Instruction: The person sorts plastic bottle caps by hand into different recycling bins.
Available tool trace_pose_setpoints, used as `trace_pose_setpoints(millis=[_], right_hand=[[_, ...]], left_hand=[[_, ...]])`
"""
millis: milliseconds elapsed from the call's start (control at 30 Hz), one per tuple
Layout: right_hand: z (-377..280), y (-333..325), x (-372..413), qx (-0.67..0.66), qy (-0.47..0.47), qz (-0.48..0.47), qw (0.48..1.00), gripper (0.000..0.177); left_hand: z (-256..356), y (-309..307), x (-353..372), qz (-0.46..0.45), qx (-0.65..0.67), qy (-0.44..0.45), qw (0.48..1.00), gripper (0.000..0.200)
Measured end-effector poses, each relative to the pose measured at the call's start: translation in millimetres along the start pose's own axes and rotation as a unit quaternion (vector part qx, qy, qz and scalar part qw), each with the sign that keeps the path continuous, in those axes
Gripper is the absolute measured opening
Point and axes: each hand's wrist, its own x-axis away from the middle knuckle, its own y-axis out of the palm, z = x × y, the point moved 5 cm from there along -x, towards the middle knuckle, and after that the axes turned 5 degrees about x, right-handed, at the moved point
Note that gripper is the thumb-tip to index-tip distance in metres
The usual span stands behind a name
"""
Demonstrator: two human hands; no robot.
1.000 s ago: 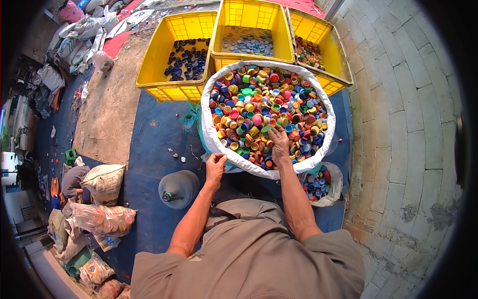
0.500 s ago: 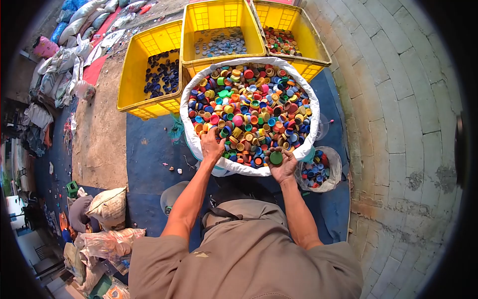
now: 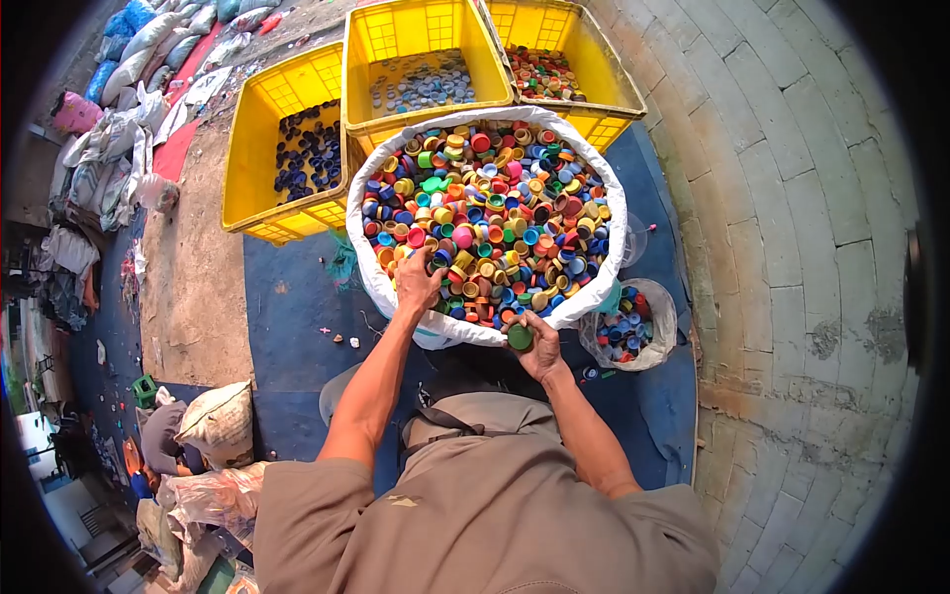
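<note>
A large white sack full of mixed coloured bottle caps stands open in front of me. My left hand is over the caps at the sack's lower left, its fingers curled by a dark cap; whether it grips that cap is too small to tell. In my right hand, at the near rim, is a dark green cap, held between thumb and fingers.
Behind the sack are three yellow crates: dark caps in the left one, pale caps in the middle one, red and mixed caps in the right one. A small bag of caps is at right; filled sacks lie at left.
My right hand has moved left and nearer to me along the rim with the green cap. My left hand stays at the caps, its fingers more curled. The whole view has shifted slightly.
</note>
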Motion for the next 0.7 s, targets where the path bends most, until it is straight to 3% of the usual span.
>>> trace_pose_setpoints(millis=[100,133,167,200,267,367,400,500,633,700], right_hand=[[0,5,-14,0.173,-0.005,0.040,0.984,0.017],[-4,10,-21,0.285,-0.056,0.046,0.956,0.016],[-7,18,-28,0.393,-0.107,0.050,0.912,0.016],[-10,31,-34,0.493,-0.158,0.051,0.854,0.017],[-13,52,-46,0.570,-0.212,0.037,0.793,0.024],[-11,80,-67,0.675,-0.275,-0.005,0.685,0.025],[-11,90,-70,0.705,-0.284,-0.001,0.650,0.024],[-7,108,-84,0.768,-0.333,0.002,0.547,0.024],[0,116,-100,0.814,-0.302,-0.002,0.496,0.021],[1,116,-105,0.816,-0.285,-0.002,0.502,0.020]], left_hand=[[-3,-9,3,0.042,0.143,-0.040,0.988,0.036],[-4,-8,9,0.000,0.305,-0.154,0.940,0.033],[-10,-7,14,-0.016,0.479,-0.199,0.855,0.030],[-10,-9,19,-0.030,0.635,-0.234,0.736,0.028],[-8,-18,38,-0.007,0.748,-0.259,0.610,0.025],[7,-40,62,0.016,0.821,-0.259,0.508,0.029],[3,-42,71,0.028,0.818,-0.286,0.499,0.022],[-12,-44,92,0.025,0.788,-0.290,0.542,0.016],[-15,-48,119,0.059,0.663,-0.350,0.659,0.011],[-16,-47,127,0.057,0.602,-0.364,0.709,0.015]])
